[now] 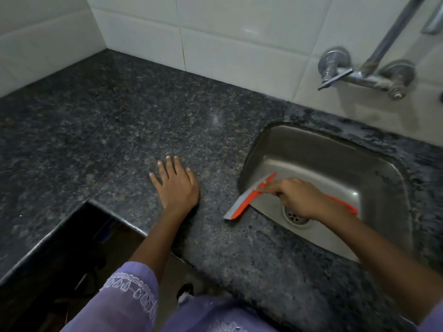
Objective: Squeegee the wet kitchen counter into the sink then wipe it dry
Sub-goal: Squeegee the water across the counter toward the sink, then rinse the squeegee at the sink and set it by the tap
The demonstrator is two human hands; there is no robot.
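Head view, one frame. Right hand (pixel 298 198) was closed around the handle of the orange squeegee (pixel 249 198), fingers wrapped and pressed together, index finger stretched forward along the neck toward the blade, likely to steer it and press it down. The blade lay across the left rim of the sink (pixel 340 149): its far end hung over the basin, its near end sat on or just above the counter (pixel 119 116) at the lip; contact could not be confirmed. The orange tail of the handle showed behind the wrist, above the drain (pixel 296 215).

Left hand (pixel 176 184) lay flat, palm down, on the granite to the left of the sink, fingers spread, holding nothing. Judged a brace for the body while the other arm reached over the basin.

Counter: dark speckled stone, dull sheen; no pooled water could be made out left of the sink, though droplets or specks showed on the strip near the blade. Tap (pixel 359 73) on the tiled wall, no flow seen.

Judgement: blade at the end of a stroke, where water drops off the edge into the basin. No cloth in view, so the drying step looked not yet begun
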